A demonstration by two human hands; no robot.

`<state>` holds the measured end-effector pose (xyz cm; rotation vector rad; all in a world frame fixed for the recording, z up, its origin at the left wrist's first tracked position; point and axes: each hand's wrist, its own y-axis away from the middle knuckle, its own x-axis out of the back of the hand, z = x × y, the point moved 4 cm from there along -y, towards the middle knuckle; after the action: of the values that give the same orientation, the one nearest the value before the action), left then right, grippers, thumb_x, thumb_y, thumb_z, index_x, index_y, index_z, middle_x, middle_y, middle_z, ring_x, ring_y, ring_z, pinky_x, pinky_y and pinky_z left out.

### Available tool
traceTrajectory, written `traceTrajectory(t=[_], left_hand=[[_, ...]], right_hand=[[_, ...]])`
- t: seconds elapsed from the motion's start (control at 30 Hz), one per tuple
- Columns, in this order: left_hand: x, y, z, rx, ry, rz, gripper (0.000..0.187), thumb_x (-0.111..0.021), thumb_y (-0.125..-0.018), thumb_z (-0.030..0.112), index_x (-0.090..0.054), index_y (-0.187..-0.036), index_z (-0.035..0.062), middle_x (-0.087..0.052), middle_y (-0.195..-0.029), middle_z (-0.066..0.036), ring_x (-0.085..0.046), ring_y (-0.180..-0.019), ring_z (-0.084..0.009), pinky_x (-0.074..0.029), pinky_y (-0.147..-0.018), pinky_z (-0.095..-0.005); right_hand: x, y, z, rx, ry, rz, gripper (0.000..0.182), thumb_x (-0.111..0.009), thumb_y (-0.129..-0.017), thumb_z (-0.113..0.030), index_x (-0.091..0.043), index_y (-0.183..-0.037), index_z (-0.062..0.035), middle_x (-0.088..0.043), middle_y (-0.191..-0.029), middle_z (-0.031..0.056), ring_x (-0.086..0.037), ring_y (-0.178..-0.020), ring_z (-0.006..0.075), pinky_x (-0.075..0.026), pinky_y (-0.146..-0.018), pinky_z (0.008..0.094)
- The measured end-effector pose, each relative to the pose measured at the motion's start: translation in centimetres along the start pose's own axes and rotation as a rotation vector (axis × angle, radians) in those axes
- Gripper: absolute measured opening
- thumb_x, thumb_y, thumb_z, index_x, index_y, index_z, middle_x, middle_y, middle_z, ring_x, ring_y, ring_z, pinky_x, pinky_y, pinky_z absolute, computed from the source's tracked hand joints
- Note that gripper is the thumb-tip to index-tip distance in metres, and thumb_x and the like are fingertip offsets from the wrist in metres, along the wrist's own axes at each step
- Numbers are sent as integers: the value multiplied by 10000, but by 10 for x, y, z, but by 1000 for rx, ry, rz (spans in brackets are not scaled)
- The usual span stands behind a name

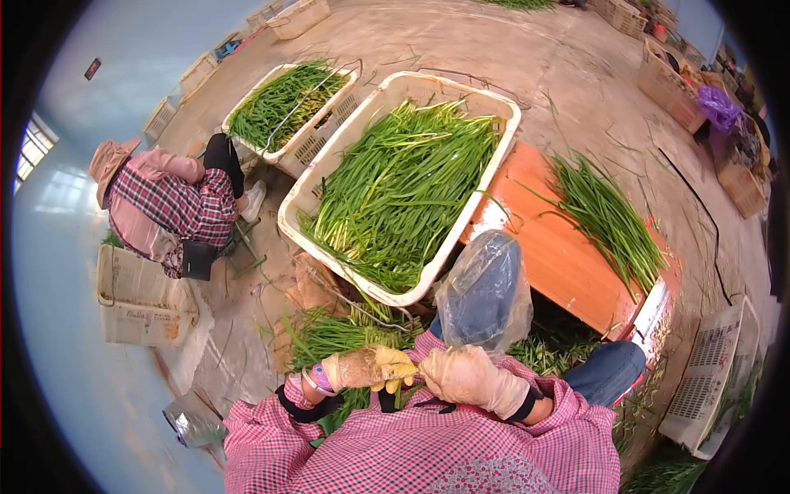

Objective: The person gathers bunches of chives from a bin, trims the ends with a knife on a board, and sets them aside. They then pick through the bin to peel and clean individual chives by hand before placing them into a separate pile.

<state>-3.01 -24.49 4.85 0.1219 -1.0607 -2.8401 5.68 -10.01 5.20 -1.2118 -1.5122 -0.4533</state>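
Note:
My left hand (370,368), in a stained, yellowed glove, is closed in front of my lap. Right beside it my right hand (471,379), in a pale glove, is closed too, and the fingers of both meet. Whatever is pinched between them is too small or hidden to make out. Below my left hand lies a loose heap of long green stalks (333,337), which look like garlic chives. A big white crate (290,216) of the same greens (403,189) stands just beyond my knees. Clear plastic (485,292) covers one knee.
An orange board (535,239) to the right carries a bundle of chives (605,218). Another filled crate (288,156) stands behind, near a seated person (169,198) in a hat. White crates (148,300) (712,375) stand left and right. A black cable (699,202) crosses the floor.

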Motion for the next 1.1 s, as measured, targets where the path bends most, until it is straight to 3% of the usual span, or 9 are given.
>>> traceTrajectory(t=[0.23, 0.3, 0.33, 0.43, 0.57, 0.7, 0.83, 0.9, 1.1], left_hand=[[-19, 10, 49, -280, 235, -96, 338, -537, -935, 370, -600, -965, 39, -572, -693, -14, -525, -557, -87, -408, -493, -232], [-30, 18, 57, -511, 247, -289, 296, -539, -937, 314, -584, -980, 25, -585, -745, -31, -559, -601, -117, -447, -533, -262], [-38, 30, 64, -929, -442, -191, 234, -534, -935, 224, -565, -1041, 18, -610, -855, -45, -600, -700, -162, -488, -619, -299], [-16, 51, 19, -681, -54, -344, 241, -534, -936, 185, -582, -1123, 41, -637, -932, -51, -624, -776, -151, -507, -670, -266], [63, 108, 4, -115, -131, 417, 284, -540, -952, 310, -649, -978, 49, -644, -728, -36, -594, -597, -92, -494, -552, -231], [74, 75, -86, 138, 120, 614, 315, -544, -947, 344, -649, -961, 47, -646, -726, -36, -597, -573, -90, -501, -529, -226], [25, -10, -233, -41, 352, 1008, 286, -537, -952, 290, -653, -969, 29, -665, -776, -57, -619, -656, -99, -507, -564, -252], [-1, -57, -289, -42, -665, 985, 192, -528, -926, 231, -686, -949, 126, -668, -927, -75, -632, -782, -231, -513, -685, -331], [1, -41, -225, 350, -513, 704, 454, -498, -888, 473, -669, -1095, 107, -636, -1079, -179, -578, -1048, -331, -444, -908, -404]], right_hand=[[10, 7, 13, -558, -1404, 170, 373, -497, -906, -328, -524, -661, -47, -523, -578, 34, -531, -509, 168, -403, -492, 290], [25, 11, -3, -142, -1495, 85, 352, -532, -895, -295, -521, -638, -54, -502, -554, 32, -507, -498, 176, -384, -483, 304], [31, 18, -14, -30, -1134, -113, 270, -555, -836, -261, -500, -654, -70, -486, -562, 28, -504, -510, 209, -395, -505, 326], [68, 59, 24, 29, -998, -175, 169, -560, -780, -184, -474, -669, -89, -454, -582, 23, -511, -550, 232, -414, -546, 352], [115, 147, 111, -751, -236, 120, 246, -460, -922, -101, -534, -695, -39, -528, -645, 48, -430, -495, 119, -366, -482, 292], [60, 177, 144, -1230, -269, -190, 579, -698, -773, -192, -485, -1289, -36, -660, -827, 142, -643, -730, 288, -497, -617, 348], [37, 154, 140, -920, 132, 37, 584, -717, -751, -117, -516, -1296, -62, -678, -997, 146, -656, -919, 279, -517, -816, 356], [38, 148, 136, -790, 14, 124, 451, -700, -764, -99, -590, -1199, -55, -682, -986, 123, -662, -893, 269, -526, -790, 353], [33, 139, 127, -712, -50, -20, 341, -681, -782, -147, -636, -1119, -122, -678, -914, 89, -655, -793, 281, -529, -667, 364]])
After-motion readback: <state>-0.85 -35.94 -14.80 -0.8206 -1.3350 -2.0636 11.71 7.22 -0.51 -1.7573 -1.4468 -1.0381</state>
